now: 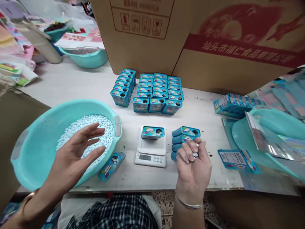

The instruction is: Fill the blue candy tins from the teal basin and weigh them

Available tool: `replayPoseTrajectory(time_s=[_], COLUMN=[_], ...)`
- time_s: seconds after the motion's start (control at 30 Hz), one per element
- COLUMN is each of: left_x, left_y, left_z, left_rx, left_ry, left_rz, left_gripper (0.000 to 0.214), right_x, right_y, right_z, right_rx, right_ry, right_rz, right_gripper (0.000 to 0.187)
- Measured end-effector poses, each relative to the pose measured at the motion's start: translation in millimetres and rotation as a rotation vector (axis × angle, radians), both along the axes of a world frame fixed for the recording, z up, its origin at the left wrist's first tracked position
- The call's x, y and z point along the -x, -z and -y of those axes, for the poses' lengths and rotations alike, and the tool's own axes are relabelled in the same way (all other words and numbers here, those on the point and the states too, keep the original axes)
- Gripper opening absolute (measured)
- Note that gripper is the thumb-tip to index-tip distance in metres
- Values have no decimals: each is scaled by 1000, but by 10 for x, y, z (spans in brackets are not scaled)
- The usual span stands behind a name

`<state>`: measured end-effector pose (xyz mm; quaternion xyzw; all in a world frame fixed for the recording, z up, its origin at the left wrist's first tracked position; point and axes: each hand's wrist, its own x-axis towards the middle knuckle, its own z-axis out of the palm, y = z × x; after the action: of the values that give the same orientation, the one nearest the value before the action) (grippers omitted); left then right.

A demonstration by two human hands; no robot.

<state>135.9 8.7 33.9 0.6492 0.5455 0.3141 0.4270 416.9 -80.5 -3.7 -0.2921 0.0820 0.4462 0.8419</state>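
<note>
My left hand [79, 148], fingers apart and holding nothing, hovers over a turquoise basin [35, 133] with small white candies [91, 121] in it. Curled at the right, my right hand [193, 162] has a few white candies [195, 154] in its fingers, in front of a short row of blue candy tins [176, 140]. Between my hands a white digital scale [150, 159] bears one blue tin [152, 132] with a round opening in its top. Another tin [111, 167] leans against the basin, with white candies showing in its opening.
Rows of blue tins [157, 105] stand at the back before large cardboard boxes [147, 54]. On the right are stacked tins [235, 105], loose tins [234, 159] and a turquoise basin [245, 127] under plastic film. A smaller basin [88, 60] sits at the back left.
</note>
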Motion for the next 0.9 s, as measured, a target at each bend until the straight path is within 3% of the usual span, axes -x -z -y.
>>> replayPoseTrajectory(time_s=[0.1, 0.23, 0.47, 0.6, 0.77, 0.9], left_x=[104, 122, -1, -236, -724, -1080], left_y=[29, 31, 57, 54, 125, 282], left_z=[85, 99, 21, -77, -296, -436], left_rx=[41, 65, -3, -119, -330, -403], left_ry=[-84, -91, 109, 292, 565, 646], left_rz=[-69, -100, -53, -74, -139, -211], left_gripper=[51, 47, 48, 51, 59, 65], right_x=[35, 81, 122, 145, 220, 301], right_y=[16, -5, -39, -41, -64, -58], right_z=[-113, -263, -433, -522, -675, -804], right_rx=[30, 66, 46, 21, 34, 79], right_ry=[-13, -26, -16, -5, -1, 34], right_rz=[38, 103, 146, 177, 311, 439], right_gripper=[17, 21, 25, 25, 25, 27])
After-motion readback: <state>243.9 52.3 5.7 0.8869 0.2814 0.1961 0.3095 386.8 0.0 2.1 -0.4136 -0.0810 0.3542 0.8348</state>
